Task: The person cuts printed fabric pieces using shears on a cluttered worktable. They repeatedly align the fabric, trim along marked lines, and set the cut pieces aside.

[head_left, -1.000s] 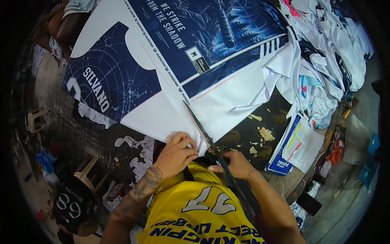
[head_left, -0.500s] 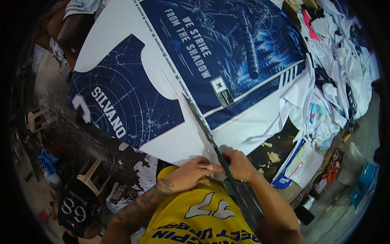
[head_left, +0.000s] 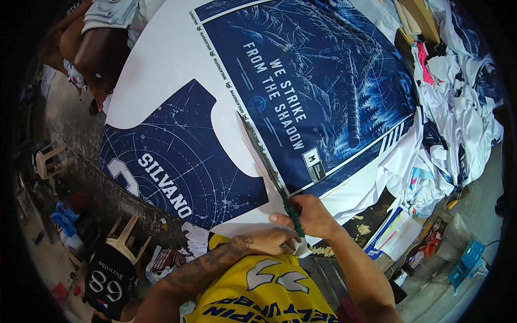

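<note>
Head: right hand (head_left: pixel 313 216) fingers wrapped round scissors (head_left: pixel 262 152); left hand (head_left: pixel 273 240) just left of scissors' near end, can't tell its grip. Cloth (head_left: pixel 161 59) spreads both sides of scissors. Risk: blade drifting sideways could nick navy panel left (head_left: pixel 186 148) or blue panel right (head_left: pixel 318 91); slack cloth could skew it

Scissors (head_left: pixel 276 180): advanced farther along printed fabric (head_left: pixel 323 102); right hand (head_left: pixel 312 215): forward with them; left hand (head_left: pixel 272 240): shifted rightward.
</note>
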`<action>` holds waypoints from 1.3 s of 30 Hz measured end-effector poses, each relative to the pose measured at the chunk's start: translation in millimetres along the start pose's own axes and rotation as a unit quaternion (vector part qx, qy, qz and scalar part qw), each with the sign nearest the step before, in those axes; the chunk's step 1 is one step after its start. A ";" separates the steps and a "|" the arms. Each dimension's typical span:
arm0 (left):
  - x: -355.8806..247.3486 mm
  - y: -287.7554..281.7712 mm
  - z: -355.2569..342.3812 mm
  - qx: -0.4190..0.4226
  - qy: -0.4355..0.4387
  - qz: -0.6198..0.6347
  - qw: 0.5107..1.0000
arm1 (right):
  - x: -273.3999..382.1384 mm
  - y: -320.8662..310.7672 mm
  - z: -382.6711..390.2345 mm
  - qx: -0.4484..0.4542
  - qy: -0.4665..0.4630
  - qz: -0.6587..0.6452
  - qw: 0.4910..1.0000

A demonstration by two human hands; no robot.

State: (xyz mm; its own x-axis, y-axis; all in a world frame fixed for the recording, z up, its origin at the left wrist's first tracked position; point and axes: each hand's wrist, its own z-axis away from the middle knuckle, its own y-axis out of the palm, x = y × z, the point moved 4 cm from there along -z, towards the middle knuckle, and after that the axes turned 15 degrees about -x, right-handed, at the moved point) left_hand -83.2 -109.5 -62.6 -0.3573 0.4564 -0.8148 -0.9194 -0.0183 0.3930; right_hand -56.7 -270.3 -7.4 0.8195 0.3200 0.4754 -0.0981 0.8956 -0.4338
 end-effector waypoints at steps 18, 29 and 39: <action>32.1 -3.6 -38.5 0.250 -0.004 0.060 0.966 | 138.8 -17.3 -103.1 0.027 0.040 -0.028 0.998; -99.5 -212.7 45.5 -0.246 -0.073 -0.161 0.953 | 220.2 -28.0 -166.5 0.010 0.000 -0.009 1.000; -43.9 -191.9 104.9 -0.491 0.054 -0.586 0.643 | 266.2 -41.7 -155.0 0.024 -0.161 -0.160 0.974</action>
State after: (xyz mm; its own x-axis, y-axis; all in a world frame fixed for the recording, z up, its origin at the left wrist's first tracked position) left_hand 126.2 -32.7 -57.6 0.7138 0.6053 -0.3524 -0.2107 -0.2942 -0.9322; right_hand 253.0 -270.4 18.6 0.5934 0.0951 0.7993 0.1015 0.9762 -0.1915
